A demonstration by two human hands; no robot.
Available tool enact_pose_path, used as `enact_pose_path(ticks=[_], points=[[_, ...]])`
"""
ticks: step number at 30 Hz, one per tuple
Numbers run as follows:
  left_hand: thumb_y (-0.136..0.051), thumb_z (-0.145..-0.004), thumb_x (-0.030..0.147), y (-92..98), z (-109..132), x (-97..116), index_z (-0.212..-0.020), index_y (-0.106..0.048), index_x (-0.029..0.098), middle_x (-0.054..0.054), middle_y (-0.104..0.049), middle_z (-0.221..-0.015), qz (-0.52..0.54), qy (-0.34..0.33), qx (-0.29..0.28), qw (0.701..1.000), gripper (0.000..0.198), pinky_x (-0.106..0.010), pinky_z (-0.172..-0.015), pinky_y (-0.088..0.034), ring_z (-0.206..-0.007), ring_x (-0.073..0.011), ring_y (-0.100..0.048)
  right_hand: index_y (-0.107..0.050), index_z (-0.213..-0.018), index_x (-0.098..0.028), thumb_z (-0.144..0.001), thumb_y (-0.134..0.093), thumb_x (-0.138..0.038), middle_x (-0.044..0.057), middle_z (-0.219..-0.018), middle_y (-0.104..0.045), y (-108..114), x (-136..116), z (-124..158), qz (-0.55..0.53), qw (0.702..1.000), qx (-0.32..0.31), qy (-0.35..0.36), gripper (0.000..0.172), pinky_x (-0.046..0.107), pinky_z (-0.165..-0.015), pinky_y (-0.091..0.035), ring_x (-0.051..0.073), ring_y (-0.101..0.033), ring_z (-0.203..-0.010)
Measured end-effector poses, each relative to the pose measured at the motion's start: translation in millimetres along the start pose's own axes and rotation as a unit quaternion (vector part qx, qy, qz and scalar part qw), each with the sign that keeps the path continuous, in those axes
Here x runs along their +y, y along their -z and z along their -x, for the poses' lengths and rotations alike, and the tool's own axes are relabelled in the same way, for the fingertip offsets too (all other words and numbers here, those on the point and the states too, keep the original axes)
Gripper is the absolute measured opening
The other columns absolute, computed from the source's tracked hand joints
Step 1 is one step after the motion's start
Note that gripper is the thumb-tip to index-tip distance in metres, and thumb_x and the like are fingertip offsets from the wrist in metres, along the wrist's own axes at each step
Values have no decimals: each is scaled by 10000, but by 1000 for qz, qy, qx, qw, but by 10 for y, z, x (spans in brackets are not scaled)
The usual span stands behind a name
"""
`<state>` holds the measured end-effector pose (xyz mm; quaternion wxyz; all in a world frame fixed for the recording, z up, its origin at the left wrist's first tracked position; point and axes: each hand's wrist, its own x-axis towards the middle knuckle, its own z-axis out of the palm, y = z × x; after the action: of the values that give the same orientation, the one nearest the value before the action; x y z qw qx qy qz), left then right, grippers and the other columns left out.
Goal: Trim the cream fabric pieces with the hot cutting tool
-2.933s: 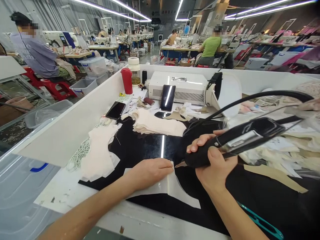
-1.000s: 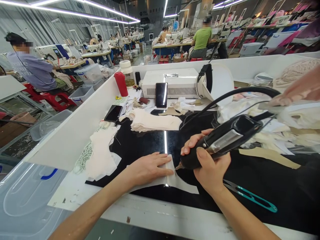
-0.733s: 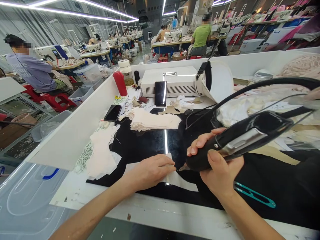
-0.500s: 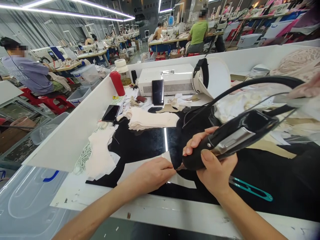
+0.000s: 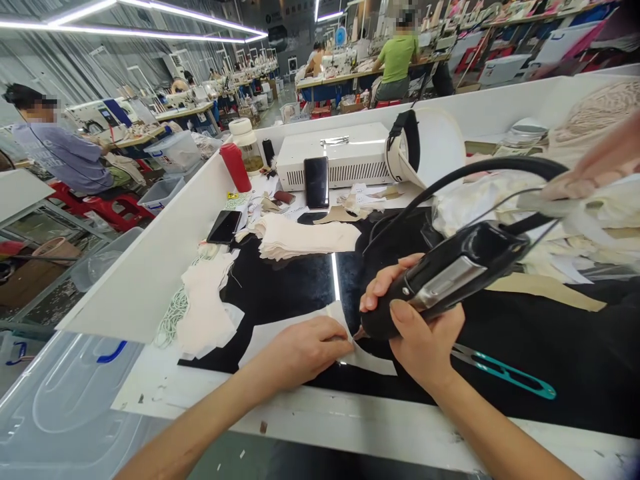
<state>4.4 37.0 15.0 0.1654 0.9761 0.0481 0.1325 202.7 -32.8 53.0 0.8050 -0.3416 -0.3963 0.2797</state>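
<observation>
Left hand: the left hand (image 5: 305, 347) lies palm down on the white fabric piece (image 5: 265, 331), fingers close together and slightly curled, pressing its edge flat
Right hand: the right hand (image 5: 420, 340) is wrapped around the black corded tool (image 5: 450, 277), thumb on its side, nose tilted down
Piece: it lies on the black mat (image 5: 280, 287) near the front edge of the table, partly under the left hand; the tool's tip sits right at its edge
Risk: the left fingertips (image 5: 349, 344) are just beside the tool's tip, so a slip of either hand could likely catch them; the looping cord (image 5: 480, 168) could tug the tool off its line
Risk two: light pressure may let the thin piece creep or wrinkle
Surface: glossy black mat inside a white-walled table (image 5: 150, 267), with teal thread snips (image 5: 505, 375), a stack of cream pieces (image 5: 305, 237), a white box unit (image 5: 345, 157)
Room: a long workshop under strip lights, seated people at sewing stations, another person's hand (image 5: 595, 167) at the far right
</observation>
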Motion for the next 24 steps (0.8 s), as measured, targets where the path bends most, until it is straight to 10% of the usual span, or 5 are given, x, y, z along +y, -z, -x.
enact_pose_path(ticks=[12,24], points=[[-474,-1185,82,-17,-12,104,-1218,-718,145,-115,-785,-1214,-55,-26,55,997,254,-382,-1164,-604,-1116,-217,-757,-734,-1201,-314,-893,-981,-416,-31,-845,-720,146,-242,32,-2,1000,9,6,408,322,-585,-618,168,-688,-634],[-487,-1215,167,-175,-111,342,-1147,-749,155,-70,-737,-1010,-16,35,60,997,272,-306,-886,-639,-962,-212,-713,-718,-1220,-327,-940,-951,-434,-24,-864,-735,252,-359,231,25,1000,-7,6,380,314,-589,-628,174,-699,-657]])
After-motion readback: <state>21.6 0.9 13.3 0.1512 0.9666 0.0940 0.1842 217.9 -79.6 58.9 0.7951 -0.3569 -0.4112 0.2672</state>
